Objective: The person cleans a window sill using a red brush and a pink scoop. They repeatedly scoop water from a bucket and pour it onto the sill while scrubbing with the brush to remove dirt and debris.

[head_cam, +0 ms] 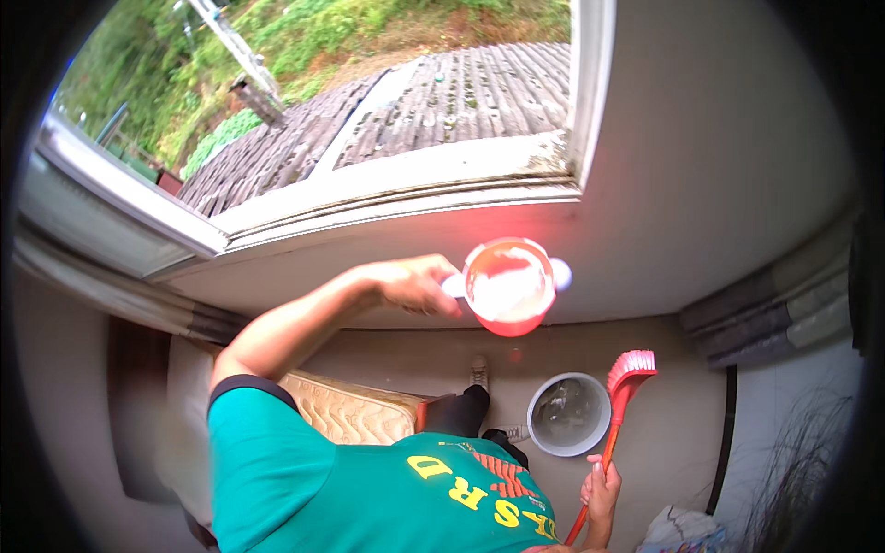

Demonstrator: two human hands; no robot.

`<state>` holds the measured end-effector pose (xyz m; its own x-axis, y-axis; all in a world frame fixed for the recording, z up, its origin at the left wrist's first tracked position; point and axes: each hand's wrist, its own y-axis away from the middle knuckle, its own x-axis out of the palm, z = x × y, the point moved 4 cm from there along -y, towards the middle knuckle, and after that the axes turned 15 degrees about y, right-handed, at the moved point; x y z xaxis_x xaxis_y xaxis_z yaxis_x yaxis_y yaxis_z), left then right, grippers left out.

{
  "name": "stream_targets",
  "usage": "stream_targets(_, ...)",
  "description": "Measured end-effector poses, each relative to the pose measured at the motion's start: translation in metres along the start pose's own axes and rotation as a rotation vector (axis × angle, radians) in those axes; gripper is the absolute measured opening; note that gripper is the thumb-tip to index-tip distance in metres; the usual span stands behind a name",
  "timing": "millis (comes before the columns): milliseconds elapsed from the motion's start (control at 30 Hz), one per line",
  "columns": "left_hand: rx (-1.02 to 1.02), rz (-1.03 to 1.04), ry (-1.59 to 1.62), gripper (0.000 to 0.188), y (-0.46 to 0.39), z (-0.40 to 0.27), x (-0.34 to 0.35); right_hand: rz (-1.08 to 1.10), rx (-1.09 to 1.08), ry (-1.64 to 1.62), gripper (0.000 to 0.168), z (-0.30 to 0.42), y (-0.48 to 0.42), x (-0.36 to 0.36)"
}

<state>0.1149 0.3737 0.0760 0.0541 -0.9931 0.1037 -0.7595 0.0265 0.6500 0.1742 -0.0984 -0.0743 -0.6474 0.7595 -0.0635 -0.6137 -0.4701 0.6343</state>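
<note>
My left hand (420,285) is raised in front of the wall below the open window and grips a red plastic dipper (511,326) by its short pale handle. Glare whitens the dipper's inside, so its contents are hard to tell. A pale rounded part sticks out on its far side. Low on the right, my right hand (600,492) is closed around the orange-red handle of a scrub brush (628,387). The brush head points up, its pale bristles turned away from me. Beside the brush, a light grey plastic bucket (531,419) on the floor holds what looks like cloudy water.
Above the dipper runs the white window sill (408,216), with a corrugated roof (456,97) outside. A patterned mattress (349,409) lies at left near my legs. Curtains (774,304) hang at both sides. A plastic bag (681,532) sits at lower right.
</note>
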Motion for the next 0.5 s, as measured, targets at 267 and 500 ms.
stream_targets(267, 0.052, -0.262, 0.371, 0.020, 0.154, -0.064, -0.103, 0.525, -0.268, 0.201, 0.033, 0.178, -0.012, 0.070)
stream_targets(500, 0.064, -0.453, 0.352, 0.022, 0.220, -0.027, -0.206, 0.495, -0.649, 0.262, 0.046, 0.323, -0.057, 0.159)
